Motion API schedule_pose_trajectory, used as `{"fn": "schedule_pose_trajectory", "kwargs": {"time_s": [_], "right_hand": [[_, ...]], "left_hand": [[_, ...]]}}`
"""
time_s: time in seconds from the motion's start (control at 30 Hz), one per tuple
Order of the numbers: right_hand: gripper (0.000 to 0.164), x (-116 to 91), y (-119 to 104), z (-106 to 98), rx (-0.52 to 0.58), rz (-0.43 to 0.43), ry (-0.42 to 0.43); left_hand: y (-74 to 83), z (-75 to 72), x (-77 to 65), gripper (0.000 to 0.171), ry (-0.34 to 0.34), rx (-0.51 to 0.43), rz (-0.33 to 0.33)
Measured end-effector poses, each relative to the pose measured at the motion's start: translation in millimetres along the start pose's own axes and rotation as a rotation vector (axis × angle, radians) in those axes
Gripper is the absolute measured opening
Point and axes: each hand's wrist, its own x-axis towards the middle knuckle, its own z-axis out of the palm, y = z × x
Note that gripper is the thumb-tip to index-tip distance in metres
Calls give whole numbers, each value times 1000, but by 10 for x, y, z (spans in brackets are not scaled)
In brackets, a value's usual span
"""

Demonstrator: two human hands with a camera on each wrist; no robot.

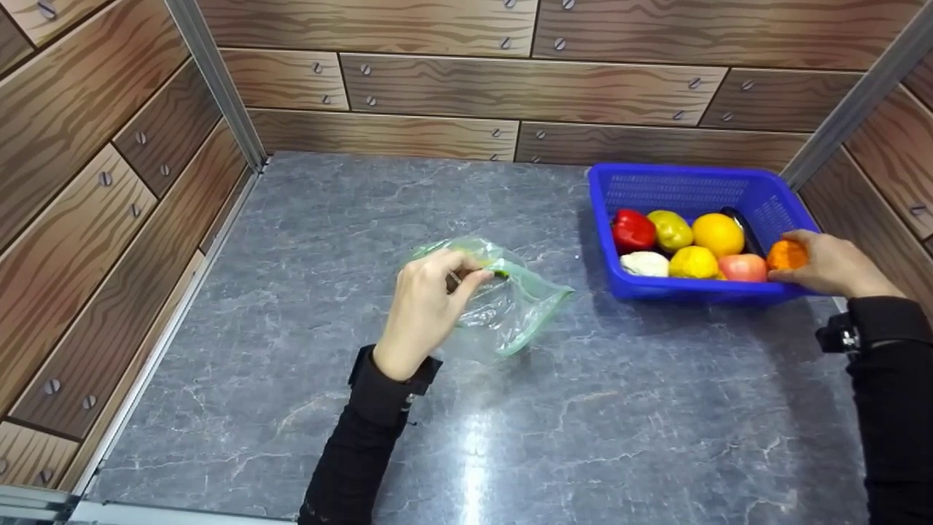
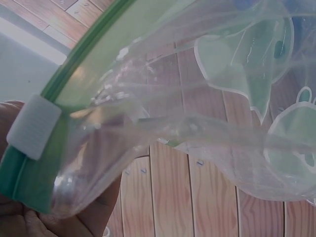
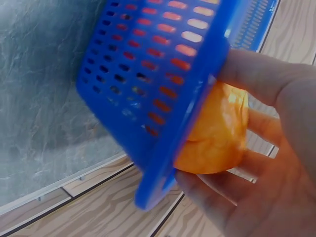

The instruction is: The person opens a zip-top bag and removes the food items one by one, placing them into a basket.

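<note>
My left hand pinches the rim of a clear zip bag with green edges, above the table's middle. In the left wrist view, a white slider sits on the green zip beside that hand's fingers. Pale green printed shapes show on the bag's film. At the right end of a blue basket, my right hand grips a round, orange-coloured piece of produce. Its thumb and fingers curve around the piece, close against the basket rim. The exact kind of produce is unclear.
The basket also holds a red bell pepper, a yellow-green fruit, an orange, a yellow lumpy fruit, a white item, a pinkish fruit and a dark item. Wood-patterned walls border the grey table.
</note>
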Motion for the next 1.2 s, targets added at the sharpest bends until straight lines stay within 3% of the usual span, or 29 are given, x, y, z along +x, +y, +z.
{"fn": "schedule_pose_trajectory", "kwargs": {"time_s": [0.27, 0.47, 0.67, 0.77, 0.93, 1.2], "right_hand": [[70, -19, -13, -13, 4, 47, 4], [67, -52, -400, -80, 36, -17, 80], [46, -96, -1046, -24, 148, -272, 323], [40, -166, -1438, 36, 193, -400, 397], [38, -330, -2042, 174, 311, -579, 395], [36, -481, -2850, 532, 537, -895, 299]], "left_hand": [[0, -3, 3, 10, -5, -2, 3], [-3, -5, 4, 11, 0, -3, 3], [-7, 0, 4, 12, 10, -2, -9], [-3, -2, 8, 12, 13, -13, -22], [8, -6, 14, 13, 15, -23, -30], [11, -10, 20, 12, 16, 6, -12]]}}
